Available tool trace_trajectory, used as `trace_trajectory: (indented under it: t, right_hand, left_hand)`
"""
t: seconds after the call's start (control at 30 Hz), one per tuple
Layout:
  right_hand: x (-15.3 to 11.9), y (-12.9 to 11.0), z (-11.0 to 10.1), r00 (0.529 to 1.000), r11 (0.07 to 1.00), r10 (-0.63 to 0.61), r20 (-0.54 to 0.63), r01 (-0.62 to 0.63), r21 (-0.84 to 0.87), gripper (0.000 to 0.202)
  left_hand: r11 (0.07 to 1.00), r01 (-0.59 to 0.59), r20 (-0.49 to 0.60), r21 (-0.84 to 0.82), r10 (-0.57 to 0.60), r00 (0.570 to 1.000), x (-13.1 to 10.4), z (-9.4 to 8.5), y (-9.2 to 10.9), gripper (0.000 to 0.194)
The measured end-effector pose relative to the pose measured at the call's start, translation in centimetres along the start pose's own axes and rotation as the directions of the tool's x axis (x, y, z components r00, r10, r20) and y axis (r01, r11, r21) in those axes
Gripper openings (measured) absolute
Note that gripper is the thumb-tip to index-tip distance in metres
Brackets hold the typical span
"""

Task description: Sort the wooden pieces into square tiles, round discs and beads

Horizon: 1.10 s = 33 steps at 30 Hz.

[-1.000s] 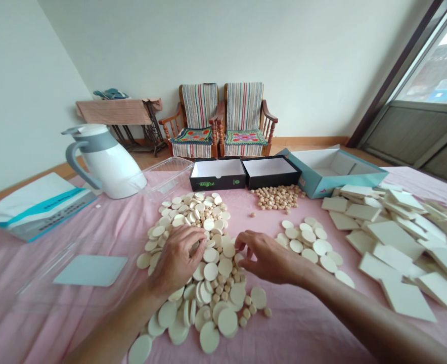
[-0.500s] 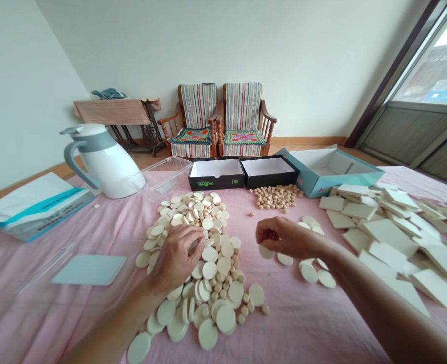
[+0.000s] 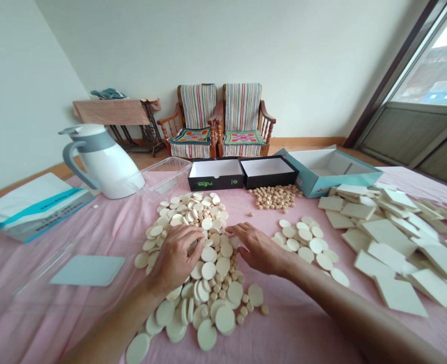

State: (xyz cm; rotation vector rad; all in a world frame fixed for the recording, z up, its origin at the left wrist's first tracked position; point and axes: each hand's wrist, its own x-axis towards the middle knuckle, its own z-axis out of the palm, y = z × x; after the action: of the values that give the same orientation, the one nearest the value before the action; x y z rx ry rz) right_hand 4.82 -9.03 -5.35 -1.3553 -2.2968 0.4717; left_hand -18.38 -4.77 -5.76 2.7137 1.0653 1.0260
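My left hand [image 3: 178,254] rests on a mixed heap of round wooden discs [image 3: 207,335] and small wooden beads or cubes. Its fingers curl towards the thumb, and whatever lies inside that curl is hidden. My right hand [image 3: 254,246] hovers at the heap's right edge, palm down, fingers stretched forward and thumb apart. Nothing shows in it. To the right of it lies a separate group of discs [image 3: 316,245]. Small wooden pieces [image 3: 276,196] form another pile farther back.
Two black boxes [image 3: 216,182] and a light-blue box [image 3: 322,182] line the back. Square wooden tiles [image 3: 400,296] are piled on the right. A white-grey jug [image 3: 112,167], a clear plastic tray [image 3: 166,177], a packet [image 3: 45,210] and a pale card [image 3: 89,269] occupy the left.
My right hand has moved left from the separate discs to the heap, and its fingers have opened. A disc near it now lies among the right-hand group. My left hand has stayed put.
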Motion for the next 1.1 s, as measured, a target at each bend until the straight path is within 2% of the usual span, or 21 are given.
trace_trajectory:
  t: [0.13,0.23,0.33,0.43,0.5,0.57,0.63,0.73,0.83,0.97,1.1]
  right_hand:
    - [0.0,0.0,0.7,1.000,0.999,0.026,-0.007,-0.026,-0.042,0.049]
    - [-0.2,0.1,-0.4,0.999,0.996,0.043,-0.021,-0.045,-0.083,0.051]
    - [-0.9,0.7,-3.1,0.994,0.988,0.106,0.025,-0.102,-0.115,0.044]
    - [-2.6,2.1,-6.7,0.968,0.972,0.195,0.159,-0.169,-0.163,0.036]
    - [-3.9,3.3,-8.9,0.945,0.965,0.223,0.237,-0.180,-0.190,0.036]
    - [-5.1,4.0,-10.4,0.930,0.961,0.241,0.277,-0.189,-0.200,0.040]
    - [-5.6,4.1,-11.1,0.928,0.956,0.259,0.269,-0.208,-0.206,0.039]
    - [-5.4,2.7,-10.7,0.926,0.957,0.249,0.283,-0.191,-0.217,0.029]
    - [-4.5,0.1,-9.0,0.901,0.976,0.178,0.395,-0.110,-0.190,0.022]
    - [-3.8,-3.0,-6.4,0.857,0.984,0.122,0.500,-0.041,-0.171,0.035]
    - [-3.8,-4.5,-4.4,0.862,0.973,0.120,0.492,-0.002,-0.232,0.042]
  left_hand:
    - [1.000,0.000,0.010,0.002,0.000,1.000,0.0,-0.1,0.0,0.012]
    - [1.000,-0.002,0.010,0.001,0.002,1.000,0.0,-0.1,0.0,0.012]
    - [1.000,-0.003,0.001,-0.002,0.003,1.000,0.0,0.0,0.0,0.012]
    - [1.000,0.001,0.002,-0.005,-0.001,1.000,0.0,0.0,0.0,0.013]
    - [1.000,0.003,-0.001,-0.007,-0.003,1.000,0.0,0.1,-0.1,0.013]
    - [1.000,0.002,-0.002,-0.007,-0.002,1.000,0.0,0.1,-0.1,0.013]
    - [1.000,0.001,0.000,-0.007,-0.001,1.000,0.0,0.1,-0.1,0.013]
    - [1.000,0.005,0.007,-0.006,-0.005,1.000,0.1,0.1,-0.1,0.012]
    - [1.000,0.003,0.008,-0.006,-0.003,1.000,0.0,0.1,0.0,0.012]
    - [1.000,0.000,0.005,-0.001,0.000,1.000,0.0,0.0,0.0,0.012]
    - [1.000,0.004,0.008,0.003,-0.004,1.000,0.0,0.0,0.0,0.013]
